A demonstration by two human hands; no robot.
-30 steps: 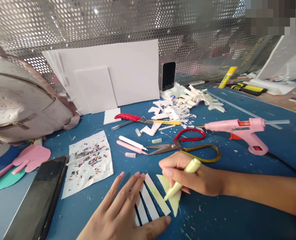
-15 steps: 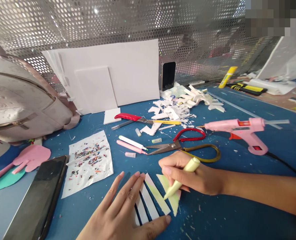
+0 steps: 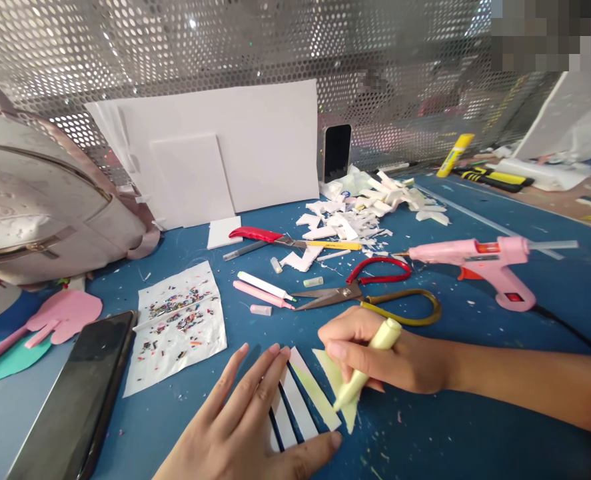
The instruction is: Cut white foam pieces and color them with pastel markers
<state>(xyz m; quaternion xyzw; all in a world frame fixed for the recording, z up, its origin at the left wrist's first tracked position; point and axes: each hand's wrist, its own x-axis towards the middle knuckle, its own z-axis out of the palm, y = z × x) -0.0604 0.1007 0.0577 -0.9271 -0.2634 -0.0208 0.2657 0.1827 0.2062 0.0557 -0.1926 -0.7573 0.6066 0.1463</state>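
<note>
My right hand [image 3: 375, 350] grips a pale yellow-green marker [image 3: 362, 373], its tip down at the lower edge of a strip [image 3: 314, 392] coloured mostly yellow-green with a white upper end. Just right of that strip lies a yellow-green triangular piece [image 3: 331, 367], partly hidden behind the marker and fingers. My left hand [image 3: 250, 420] lies spread over several white strips [image 3: 296, 403], its thumb by their lower ends. Beyond my right hand lie large scissors [image 3: 348, 293], blades apart, with one red and one olive handle loop. A white marker [image 3: 262, 285] and a pink marker [image 3: 260, 294] lie uncapped near the blade tips.
A pink glue gun [image 3: 475, 257] lies at the right. White foam scraps [image 3: 360, 207] are heaped behind the scissors. A paper sheet with colourful bits [image 3: 148, 373] and a phone [image 3: 75, 393] lie at the left. A backpack [image 3: 40, 193] and white boards [image 3: 275, 147] stand behind.
My right hand has moved the marker tip slightly down and right, along the strip towards its lower end. My left hand stays in place.
</note>
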